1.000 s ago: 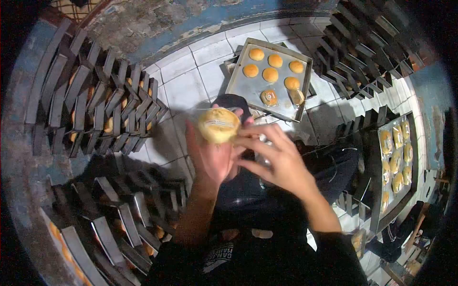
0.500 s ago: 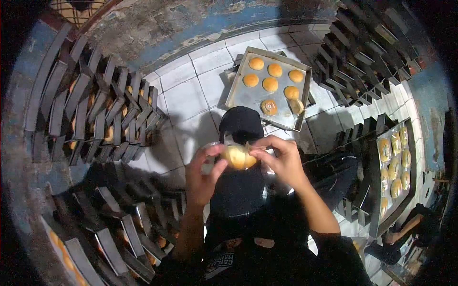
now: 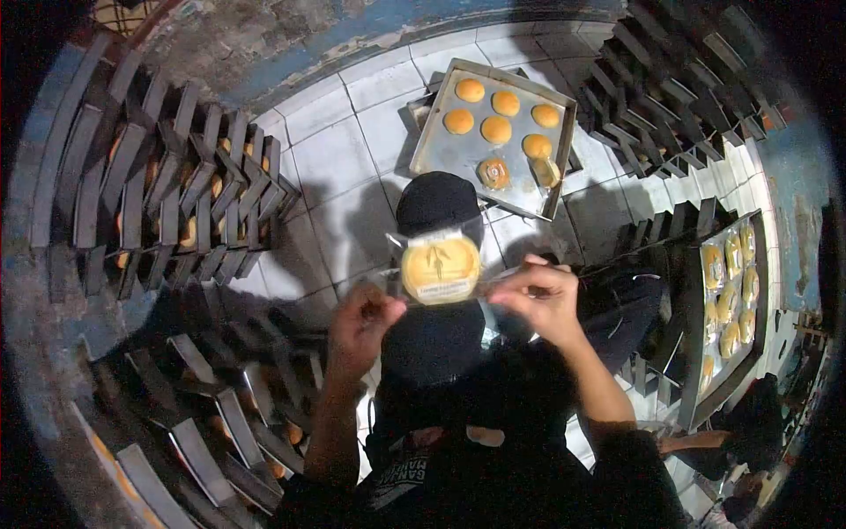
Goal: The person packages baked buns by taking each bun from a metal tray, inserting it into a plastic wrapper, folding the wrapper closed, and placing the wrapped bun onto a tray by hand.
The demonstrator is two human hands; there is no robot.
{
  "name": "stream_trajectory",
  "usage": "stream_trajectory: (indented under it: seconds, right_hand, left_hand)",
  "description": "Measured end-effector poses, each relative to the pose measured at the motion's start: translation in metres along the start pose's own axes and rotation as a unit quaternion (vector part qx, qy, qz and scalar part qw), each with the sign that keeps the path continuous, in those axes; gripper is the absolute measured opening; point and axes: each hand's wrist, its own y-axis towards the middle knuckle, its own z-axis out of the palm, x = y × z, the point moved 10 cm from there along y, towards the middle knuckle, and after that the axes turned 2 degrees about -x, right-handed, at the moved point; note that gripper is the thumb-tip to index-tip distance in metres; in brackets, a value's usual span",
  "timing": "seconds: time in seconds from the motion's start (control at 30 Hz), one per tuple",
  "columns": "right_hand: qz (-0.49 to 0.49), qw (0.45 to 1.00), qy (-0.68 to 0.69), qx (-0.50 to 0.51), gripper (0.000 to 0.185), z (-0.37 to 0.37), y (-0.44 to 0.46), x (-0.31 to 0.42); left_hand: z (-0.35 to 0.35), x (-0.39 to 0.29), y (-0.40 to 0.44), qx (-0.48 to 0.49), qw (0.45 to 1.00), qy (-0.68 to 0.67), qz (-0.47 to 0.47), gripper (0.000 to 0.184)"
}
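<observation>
A round yellow bun in a clear printed bag (image 3: 440, 268) hangs upright between my two hands, above my dark-clothed lap. My left hand (image 3: 363, 324) pinches the bag's lower left corner between thumb and fingers. At the opposite lower corner, the thumb and fingers of my right hand (image 3: 539, 298) are closed on the bag. Beyond them on the floor lies a metal tray (image 3: 520, 79) with several bare golden buns (image 3: 496, 130). A wrapped bun (image 3: 493, 173) and another bagged one (image 3: 545, 171) also lie on that tray.
Stacked dark trays with buns (image 3: 167, 176) stand at the left, more at the lower left (image 3: 198, 458) and upper right (image 3: 661, 97). A tray of wrapped buns (image 3: 763, 291) leans at the right. Near the lower right, another person's arm (image 3: 696, 441) shows.
The bagged bun has turned so its printed face shows and has risen slightly in view. My hands have moved apart to its lower corners. The other person's arm has shifted lower left.
</observation>
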Motion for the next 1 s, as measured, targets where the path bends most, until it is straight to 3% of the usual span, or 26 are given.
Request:
stream_trajectory:
  seconds: [0.03, 0.1, 0.13, 0.17, 0.2, 0.27, 0.33, 0.43, 0.5, 0.57, 0.6, 0.7, 0.73, 0.8, 0.87, 0.93, 1.0]
  right_hand:
    - [0.003, 1.0, 0.0, 0.001, 0.012, 0.006, -0.011, -0.009]
    - [0.158, 0.986, 0.049, -0.01, 0.012, 0.017, -0.027, -0.048]
    - [0.171, 0.985, 0.022, -0.003, 0.012, 0.016, -0.03, -0.046]
    - [0.252, 0.966, 0.059, 0.022, 0.015, 0.022, -0.038, -0.061]
    - [0.262, 0.961, 0.088, 0.03, 0.016, 0.027, -0.041, -0.068]
    - [0.269, 0.956, 0.117, 0.035, 0.017, 0.03, -0.038, -0.078]
    - [0.363, 0.915, 0.144, 0.097, 0.023, 0.043, -0.044, -0.097]
    - [0.4, 0.869, 0.259, 0.134, 0.034, 0.061, -0.043, -0.105]
    - [0.376, 0.886, 0.193, 0.192, 0.032, 0.058, -0.039, -0.1]
    - [0.198, 0.932, 0.218, 0.212, 0.031, 0.056, -0.021, -0.062]
    - [0.291, 0.87, 0.308, 0.253, 0.029, 0.065, -0.029, -0.054]
    - [0.292, 0.882, 0.189, 0.319, 0.031, 0.06, -0.023, -0.051]
    - [0.282, 0.892, 0.211, 0.283, 0.035, 0.051, -0.019, -0.056]
    - [0.21, 0.943, 0.205, 0.156, 0.025, 0.023, 0.007, -0.055]
    - [0.14, 0.983, 0.119, -0.002, 0.04, -0.002, 0.036, -0.058]
    - [0.157, 0.973, 0.135, -0.104, 0.044, -0.009, 0.073, -0.077]
    - [0.093, 0.98, 0.09, -0.149, 0.049, -0.006, 0.112, -0.122]
  left_hand:
    - [0.001, 0.022, -0.004, 0.006, 0.999, 0.032, -0.027, 0.018]
    - [0.003, 0.054, -0.008, 0.018, 0.998, 0.052, -0.033, 0.022]
    - [0.005, 0.061, -0.012, 0.02, 0.997, 0.055, -0.059, 0.023]
    - [0.006, 0.067, -0.019, 0.023, 0.994, 0.059, -0.088, 0.025]
    - [0.009, 0.075, -0.019, 0.03, 0.99, 0.006, -0.135, 0.025]
    - [0.013, 0.073, -0.014, 0.037, 0.988, 0.031, -0.146, 0.024]
    - [0.011, 0.082, -0.007, 0.045, 0.985, 0.057, -0.156, 0.024]
    - [0.012, 0.107, -0.003, 0.079, 0.972, 0.061, -0.212, 0.019]
    - [0.01, 0.084, 0.003, 0.025, 0.99, 0.005, -0.136, 0.026]
    - [0.01, 0.084, 0.005, 0.03, 0.988, -0.025, -0.147, 0.032]
    - [0.011, 0.085, 0.005, 0.036, 0.985, -0.055, -0.157, 0.038]
    - [-0.005, 0.088, 0.011, 0.015, 0.985, 0.009, -0.174, 0.039]
    - [-0.007, 0.089, 0.013, 0.015, 0.985, 0.008, -0.173, 0.039]
    - [-0.019, 0.1, 0.013, -0.027, 0.978, -0.029, -0.203, 0.041]
    - [-0.029, 0.113, 0.014, -0.025, 0.978, -0.027, -0.207, 0.04]
    - [-0.029, 0.115, 0.013, -0.019, 0.977, -0.024, -0.212, 0.04]
    - [-0.03, 0.107, 0.012, -0.033, 0.972, 0.017, -0.233, 0.041]
